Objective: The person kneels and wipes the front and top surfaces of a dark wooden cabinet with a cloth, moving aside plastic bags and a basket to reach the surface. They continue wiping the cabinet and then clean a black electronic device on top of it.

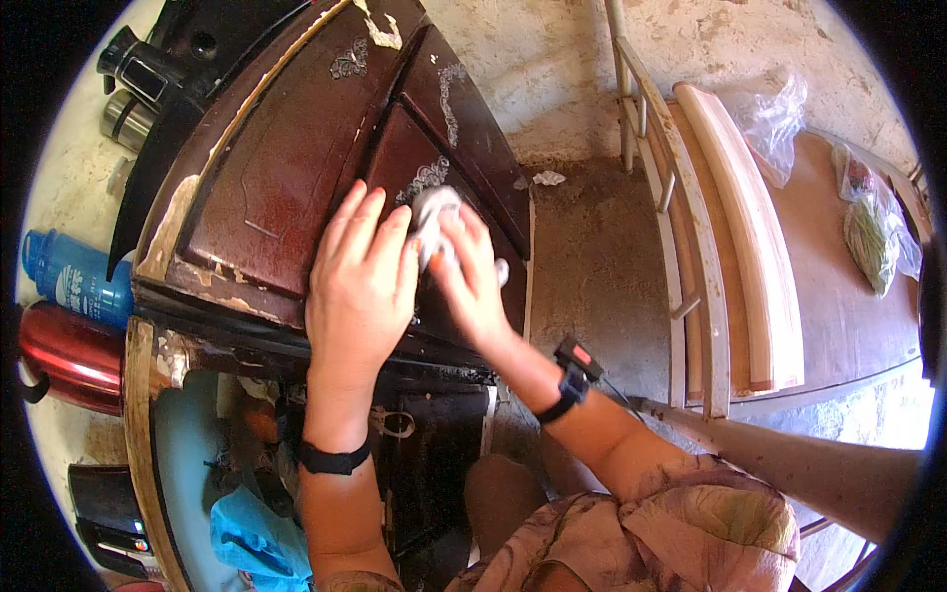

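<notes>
My left hand (pixel 362 274) lies with its palm toward the dark brown panelled cabinet door (pixel 274 185), its fingers pointing up and slightly apart. Beside it, my right hand (pixel 473 285) grips a crumpled white cloth (pixel 433 207), slightly blurred, against the door's lower panel. The left thumb side is close to the cloth; whether they touch I cannot tell. Silvery ornament (pixel 425 177) shows on the panel just above the cloth. Paint has peeled from the cabinet's edge (pixel 174 222), baring pale wood. Each wrist wears a black band, and a small device sits on the right one.
On the left are a blue plastic bottle (pixel 81 277), a red metal flask (pixel 74 359) and a steel thermos (pixel 127 118). Below is an open compartment with a bright blue bag (pixel 259 533). A metal bed rail (pixel 677 170), rolled mat (pixel 740 237) and plastic bag of vegetables (pixel 869 237) stand right.
</notes>
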Motion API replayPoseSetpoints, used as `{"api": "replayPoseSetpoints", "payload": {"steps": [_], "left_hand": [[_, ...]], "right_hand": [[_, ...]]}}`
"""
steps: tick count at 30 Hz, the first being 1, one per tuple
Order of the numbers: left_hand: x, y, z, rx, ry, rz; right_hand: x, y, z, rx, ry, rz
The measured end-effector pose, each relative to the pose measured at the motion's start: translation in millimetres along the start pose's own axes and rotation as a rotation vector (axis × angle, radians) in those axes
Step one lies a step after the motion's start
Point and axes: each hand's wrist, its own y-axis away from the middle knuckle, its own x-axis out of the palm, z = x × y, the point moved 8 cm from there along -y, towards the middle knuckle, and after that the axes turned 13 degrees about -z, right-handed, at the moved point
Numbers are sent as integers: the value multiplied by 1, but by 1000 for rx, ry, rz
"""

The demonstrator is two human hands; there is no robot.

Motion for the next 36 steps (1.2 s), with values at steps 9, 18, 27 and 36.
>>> {"api": "replayPoseSetpoints", "payload": {"steps": [9, 18, 27, 36], "left_hand": [[4, 4, 3, 2, -95, -116], [16, 0, 6, -88, -287, -32], [16, 0, 4, -84, -302, -19], [14, -4, 3, -102, -273, 31]], "right_hand": [[21, -20, 23, -334, 186, 109], [35, -58, 40, -278, 146, -11], [66, -149, 14, -523, 597, -51], [101, -187, 19, -585, 989, 192]]}}
